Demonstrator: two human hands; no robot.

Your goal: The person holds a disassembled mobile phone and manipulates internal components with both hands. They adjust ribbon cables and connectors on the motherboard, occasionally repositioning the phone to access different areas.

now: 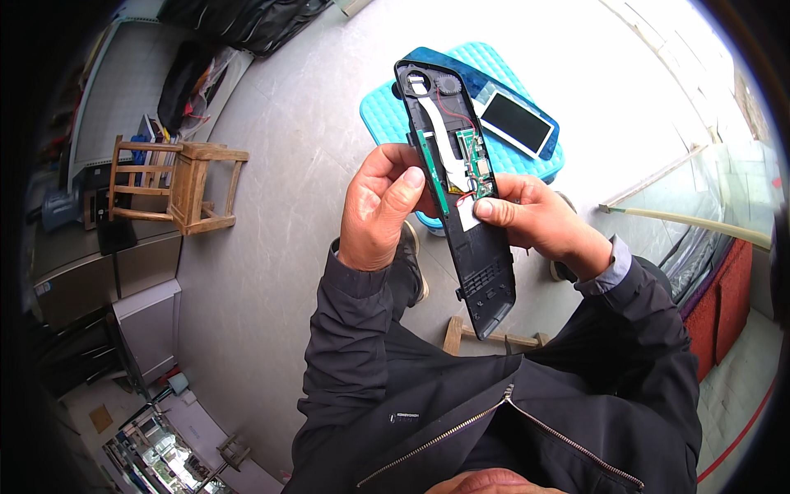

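A long black plastic device housing (pixel 477 267) is held up before me with its inner side showing. My left hand (pixel 374 210) grips its left edge, the thumb resting by a narrow green circuit strip (pixel 433 174). From the right, my right hand (pixel 543 216) closes around the other edge, its thumb pressing near a white patch (pixel 469 214). Inside lie a green circuit board (pixel 469 152), a white ribbon cable (pixel 440 136), a round speaker (pixel 448 84) and thin red wires. Behind it, a glossy blue panel (pixel 444 59) with a dark, white-framed screen (pixel 517 123) rests on a light-blue stool (pixel 380 111).
A wooden chair (pixel 197 185) lies on its side on the grey tiled floor (pixel 271 189) at left. Below my hands shows part of a low wooden stool (pixel 454 336). Glass sheets (pixel 699 185) and a red slab (pixel 724 309) stand at right. Cabinets (pixel 148 267) line the left side.
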